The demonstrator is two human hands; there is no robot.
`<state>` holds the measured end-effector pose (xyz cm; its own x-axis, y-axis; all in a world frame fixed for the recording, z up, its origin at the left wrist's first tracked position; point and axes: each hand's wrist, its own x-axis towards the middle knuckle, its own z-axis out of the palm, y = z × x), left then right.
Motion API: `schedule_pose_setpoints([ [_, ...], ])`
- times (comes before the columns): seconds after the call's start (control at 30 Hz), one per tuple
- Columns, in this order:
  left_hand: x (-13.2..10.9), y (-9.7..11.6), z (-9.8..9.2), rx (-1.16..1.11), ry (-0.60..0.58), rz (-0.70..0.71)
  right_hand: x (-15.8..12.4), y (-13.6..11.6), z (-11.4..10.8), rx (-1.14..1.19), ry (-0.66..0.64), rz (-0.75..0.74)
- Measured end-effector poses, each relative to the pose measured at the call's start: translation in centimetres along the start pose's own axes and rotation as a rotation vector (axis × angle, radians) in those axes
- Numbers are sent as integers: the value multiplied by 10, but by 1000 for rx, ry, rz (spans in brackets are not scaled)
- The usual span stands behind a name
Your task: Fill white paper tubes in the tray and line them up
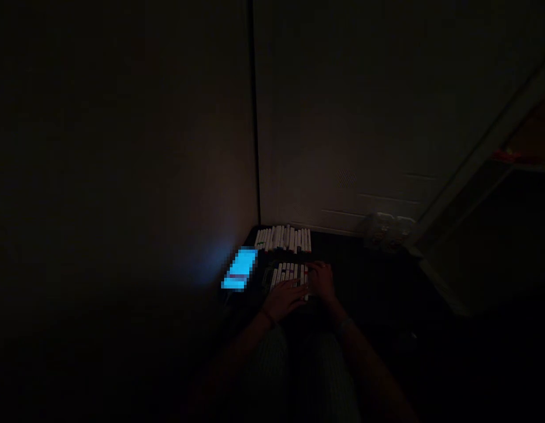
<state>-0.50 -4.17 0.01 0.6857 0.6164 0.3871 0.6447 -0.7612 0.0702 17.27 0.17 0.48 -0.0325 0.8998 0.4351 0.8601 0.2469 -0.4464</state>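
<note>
A near row of white markers (283, 272), some with coloured bands, lies side by side on the dark surface in front of me. My left hand (284, 298) rests over the lower ends of that row, its fingers stretched out to the right and apart. At the right end is my right hand (321, 281), its fingers reaching left to touch the upper end of the last marker (306, 276). Its thumb and the underside of both hands are lost in the dark.
Behind the near row lies another row of white markers (283, 239), against the wall corner. A lit phone-like screen (240, 269), blurred into blocks, glows at the left by the wall. Clear plastic packaging (389, 231) stands at the back right. The room is very dark.
</note>
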Motion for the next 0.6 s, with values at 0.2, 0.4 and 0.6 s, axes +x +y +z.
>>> schedule_pose_setpoints([
  [0.2, -1, 0, 1, -16, -8, -8, 1, 1, 0, 3, -3, -3],
  [0.4, -1, -1, 1, -19, -13, -4, 1, 4, 4, 6, -14, 12],
  [0.6, -1, 0, 1, -18, 4, -11, 1, 2, 2, 0, -10, 13],
])
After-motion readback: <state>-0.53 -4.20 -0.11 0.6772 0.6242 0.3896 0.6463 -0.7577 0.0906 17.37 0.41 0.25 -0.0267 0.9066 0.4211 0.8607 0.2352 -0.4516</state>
